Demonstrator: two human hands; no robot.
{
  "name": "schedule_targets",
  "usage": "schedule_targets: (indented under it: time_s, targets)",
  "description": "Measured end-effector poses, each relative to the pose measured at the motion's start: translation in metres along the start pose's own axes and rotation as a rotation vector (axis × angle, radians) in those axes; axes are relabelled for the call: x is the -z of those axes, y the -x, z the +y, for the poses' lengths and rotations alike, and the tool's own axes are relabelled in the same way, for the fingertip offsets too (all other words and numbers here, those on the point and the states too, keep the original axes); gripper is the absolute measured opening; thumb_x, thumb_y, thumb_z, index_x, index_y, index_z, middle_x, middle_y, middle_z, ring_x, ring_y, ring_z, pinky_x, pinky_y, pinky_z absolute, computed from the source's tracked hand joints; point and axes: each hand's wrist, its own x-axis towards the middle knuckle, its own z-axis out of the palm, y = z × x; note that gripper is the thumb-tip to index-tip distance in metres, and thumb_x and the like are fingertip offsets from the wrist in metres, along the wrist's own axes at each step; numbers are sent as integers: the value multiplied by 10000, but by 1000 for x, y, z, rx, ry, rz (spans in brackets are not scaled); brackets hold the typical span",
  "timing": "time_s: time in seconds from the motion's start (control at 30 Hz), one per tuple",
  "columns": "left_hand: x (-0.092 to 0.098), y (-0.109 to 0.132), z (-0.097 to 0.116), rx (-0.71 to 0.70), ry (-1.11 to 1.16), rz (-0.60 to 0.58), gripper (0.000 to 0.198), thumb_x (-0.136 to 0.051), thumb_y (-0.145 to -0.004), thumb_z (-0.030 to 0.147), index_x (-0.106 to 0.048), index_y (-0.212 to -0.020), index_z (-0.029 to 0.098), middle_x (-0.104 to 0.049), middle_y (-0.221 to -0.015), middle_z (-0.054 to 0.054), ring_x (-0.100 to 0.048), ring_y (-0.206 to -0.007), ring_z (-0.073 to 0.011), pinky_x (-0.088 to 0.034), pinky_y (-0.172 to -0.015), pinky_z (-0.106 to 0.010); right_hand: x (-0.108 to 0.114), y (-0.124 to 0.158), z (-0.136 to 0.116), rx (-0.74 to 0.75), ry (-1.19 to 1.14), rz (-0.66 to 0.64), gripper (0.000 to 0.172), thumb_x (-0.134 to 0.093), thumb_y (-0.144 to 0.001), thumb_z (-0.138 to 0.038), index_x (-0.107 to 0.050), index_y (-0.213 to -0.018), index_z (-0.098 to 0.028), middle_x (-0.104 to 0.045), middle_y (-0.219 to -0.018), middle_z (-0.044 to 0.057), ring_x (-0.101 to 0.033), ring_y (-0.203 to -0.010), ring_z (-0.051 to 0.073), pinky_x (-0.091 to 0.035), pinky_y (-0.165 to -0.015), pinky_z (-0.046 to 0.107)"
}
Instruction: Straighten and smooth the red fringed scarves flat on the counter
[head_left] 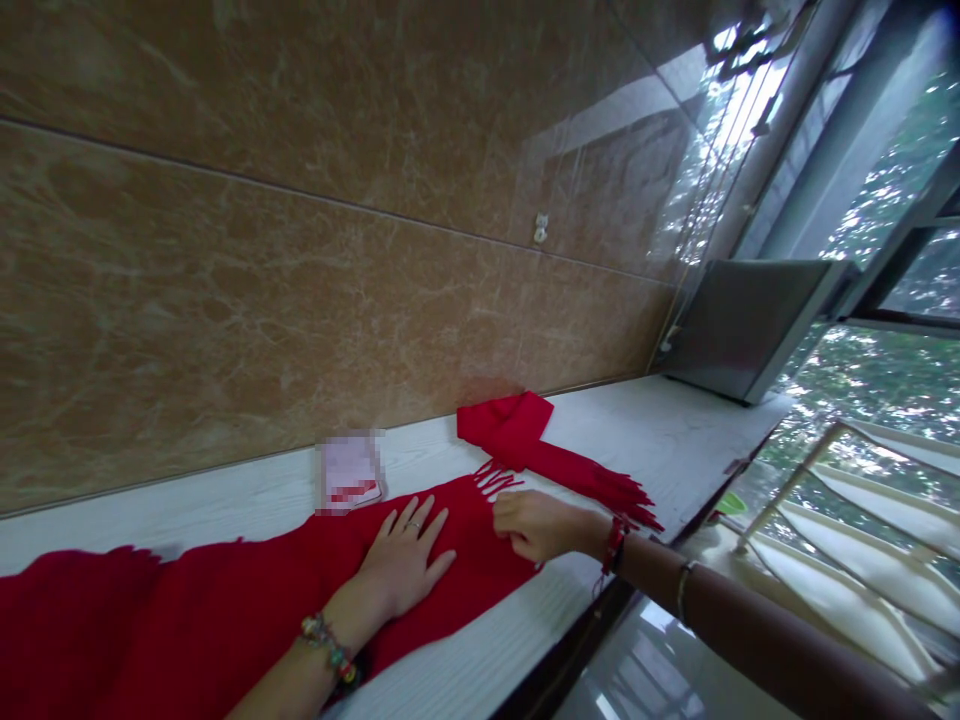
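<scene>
Wide red fringed fabric scarf (247, 600) flat on white wood-grain worktop (637, 430), short of front edge. Left hand (405, 560) spread on it; right hand (536, 525) curled at fringed end (480, 510), can't tell if pinching.

Dim (bright window (874, 205)), perhaps blurred.

Left forearm (289, 672) in from 7 o'clock. Left hand (401, 568) palm down, flattened, fingers splayed toward 1, thumb out toward 2. Right forearm (739, 610) in from 4, reaching toward 10. Right hand (546, 525) at left hand's 3, near, not touching; back up, fingers curled under, knuckles toward 9. Grip unclear.
</scene>
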Motion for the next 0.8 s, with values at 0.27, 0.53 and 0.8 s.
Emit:
schedule_targets:
  time_s: [0.27, 0.53, 0.8]
  targets:
    - [4, 2, 3, 11, -36, -34, 591, -241, -856, 513, -272, -1350, 190, -180, -1427, -89, -142, -1305, -256, -156, -1048, -427, 4, 62, 33, -216, 69, 31, 169, -406, -683, -55, -529, -651, -166, -561, -702, 59, -483, -683, 162, -393, -646, 278]
    - [1, 0, 1, 4, -63, -23, 591, -237, -860, 511, -256, -1355, 188, -186, -1429, -92, -146, -1305, -263, -154, -1048, -431, 2, 33, -14, 41, -50, 39, 185, -407, -653, -30, -500, -702, -183, -544, -707, 21, -469, -725, 146, -380, -682, 262]
    - [1, -2, 0, 3, -57, -32, 601, -225, -856, 523, -248, -1358, 192, -174, -1431, -89, -134, -1307, -264, -157, -1045, -436, -1, 93, 30, -155, 60, 43, 165, -401, -646, -38, -498, -626, -170, -531, -654, 37, -466, -647, 150, -386, -609, 270]
